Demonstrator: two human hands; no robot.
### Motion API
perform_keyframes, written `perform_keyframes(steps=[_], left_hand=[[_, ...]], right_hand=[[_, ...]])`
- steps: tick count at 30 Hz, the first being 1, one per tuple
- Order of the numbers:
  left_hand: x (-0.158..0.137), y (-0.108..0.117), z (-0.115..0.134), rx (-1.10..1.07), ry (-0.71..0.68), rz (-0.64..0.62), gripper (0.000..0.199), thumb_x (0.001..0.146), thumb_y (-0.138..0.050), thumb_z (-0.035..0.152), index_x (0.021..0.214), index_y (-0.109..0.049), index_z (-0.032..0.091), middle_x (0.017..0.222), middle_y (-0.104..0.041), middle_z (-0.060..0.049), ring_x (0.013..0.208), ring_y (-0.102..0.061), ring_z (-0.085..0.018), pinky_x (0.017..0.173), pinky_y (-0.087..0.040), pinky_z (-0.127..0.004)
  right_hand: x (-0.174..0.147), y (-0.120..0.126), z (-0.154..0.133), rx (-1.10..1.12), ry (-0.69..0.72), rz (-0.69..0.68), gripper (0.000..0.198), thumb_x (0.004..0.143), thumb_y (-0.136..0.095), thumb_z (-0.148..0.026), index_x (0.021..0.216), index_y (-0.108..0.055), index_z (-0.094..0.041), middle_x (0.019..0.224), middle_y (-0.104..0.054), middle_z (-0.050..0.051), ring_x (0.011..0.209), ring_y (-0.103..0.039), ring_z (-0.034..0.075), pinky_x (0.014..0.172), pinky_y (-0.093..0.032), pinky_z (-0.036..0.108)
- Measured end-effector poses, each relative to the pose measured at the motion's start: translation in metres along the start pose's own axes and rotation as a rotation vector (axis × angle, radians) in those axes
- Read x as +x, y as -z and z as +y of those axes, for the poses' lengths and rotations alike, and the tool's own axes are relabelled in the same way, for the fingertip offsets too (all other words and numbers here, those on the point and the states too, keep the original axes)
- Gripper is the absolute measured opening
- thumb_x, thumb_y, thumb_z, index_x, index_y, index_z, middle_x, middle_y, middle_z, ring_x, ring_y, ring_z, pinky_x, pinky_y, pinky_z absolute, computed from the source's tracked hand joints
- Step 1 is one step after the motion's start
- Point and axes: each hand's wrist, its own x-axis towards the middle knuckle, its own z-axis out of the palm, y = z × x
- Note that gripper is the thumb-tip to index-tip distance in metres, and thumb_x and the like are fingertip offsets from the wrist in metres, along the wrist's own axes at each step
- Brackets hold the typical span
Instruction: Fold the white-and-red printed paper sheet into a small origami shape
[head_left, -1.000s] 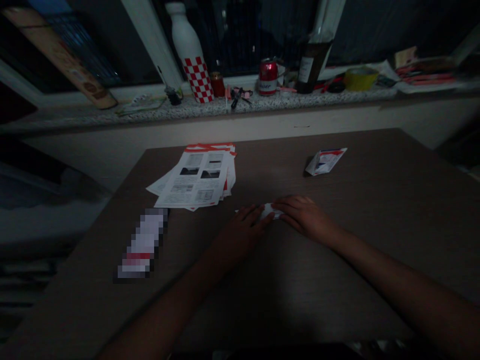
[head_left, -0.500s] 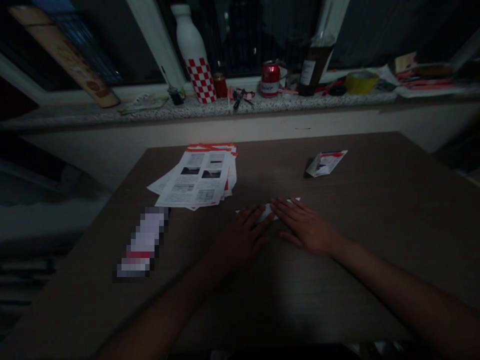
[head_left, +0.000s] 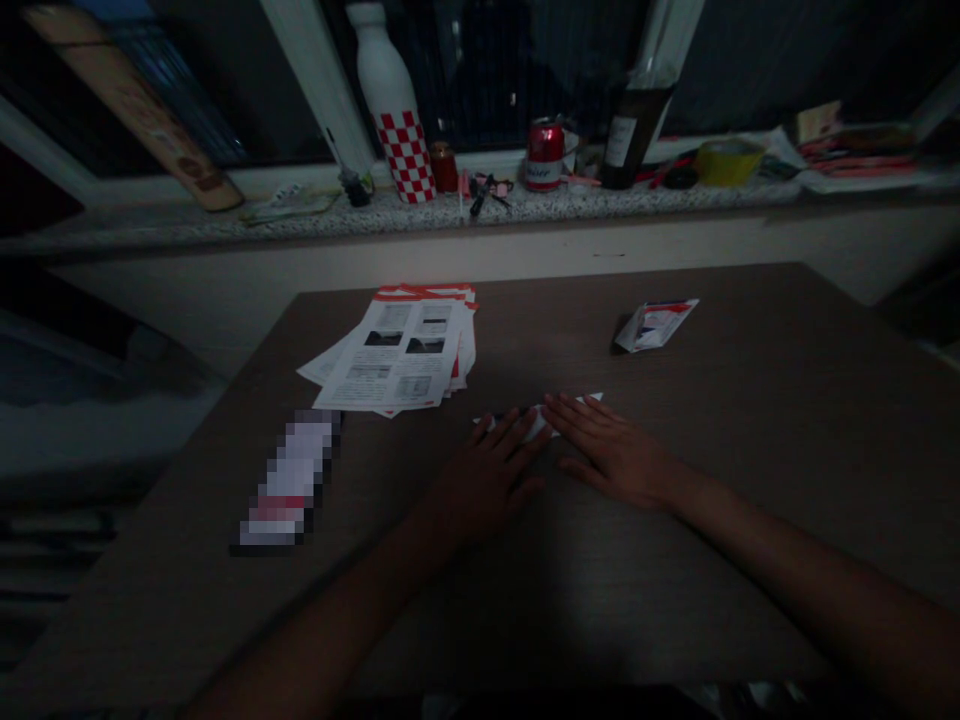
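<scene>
A small folded piece of white paper [head_left: 537, 426] lies flat on the brown table [head_left: 720, 420], largely covered by my two hands. My left hand [head_left: 491, 475] rests on its left part with the fingers spread. From the right, my right hand [head_left: 611, 450] lies flat across the other part, its fingers stretched out. The paper's pointed right tip shows beyond the right fingers, and a small corner shows at the left. Beyond my right hand stands a folded paper shape [head_left: 654, 326] with red and blue print.
A stack of printed sheets [head_left: 394, 350] lies at the back left. Nearer, a pixelated, phone-like object [head_left: 289, 480] lies on the table. Along the stone windowsill [head_left: 300, 230] stand a red-and-white checked bottle [head_left: 405, 150], a red can [head_left: 544, 155], a dark bottle [head_left: 626, 140] and yellow tape [head_left: 727, 163].
The view has shifted slightly. Both hands stay on the paper, with the left fingers a little more spread.
</scene>
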Motion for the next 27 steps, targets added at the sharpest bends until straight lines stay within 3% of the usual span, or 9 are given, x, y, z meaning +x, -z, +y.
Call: perform_keyframes(steps=[5,20,27], left_hand=[[-0.0003,0.0031,-0.0001,-0.031,0.002,-0.007,0.061,0.113,-0.040,0.051,0.170,-0.026,0.036,0.179,-0.018,-0.006,0.165,-0.020,-0.032,0.131,-0.024,-0.062],[0.0008,-0.0001,-0.0014,-0.068,0.022,0.006,0.059,0.114,-0.035,0.052,0.170,-0.027,0.032,0.179,-0.020,-0.004,0.165,-0.021,-0.029,0.133,-0.020,-0.061],[0.0023,0.0056,-0.0007,-0.099,0.047,-0.053,0.061,0.113,-0.040,0.050,0.170,-0.024,0.035,0.179,-0.016,-0.001,0.165,-0.019,-0.030,0.132,-0.020,-0.063]], right_hand=[[-0.0006,-0.0003,-0.0005,0.007,-0.009,0.016,0.078,0.110,-0.049,-0.052,0.173,-0.011,-0.028,0.177,-0.023,0.012,0.162,-0.028,0.030,0.131,-0.026,0.059],[-0.0006,0.0004,0.0001,0.009,-0.029,0.011,0.077,0.109,-0.048,-0.054,0.173,-0.014,-0.029,0.176,-0.027,0.010,0.161,-0.031,0.030,0.131,-0.028,0.060],[0.0002,-0.0006,-0.0010,-0.009,-0.083,0.023,0.074,0.107,-0.052,-0.057,0.170,-0.029,-0.026,0.177,-0.022,0.012,0.163,-0.022,0.033,0.130,-0.028,0.059]])
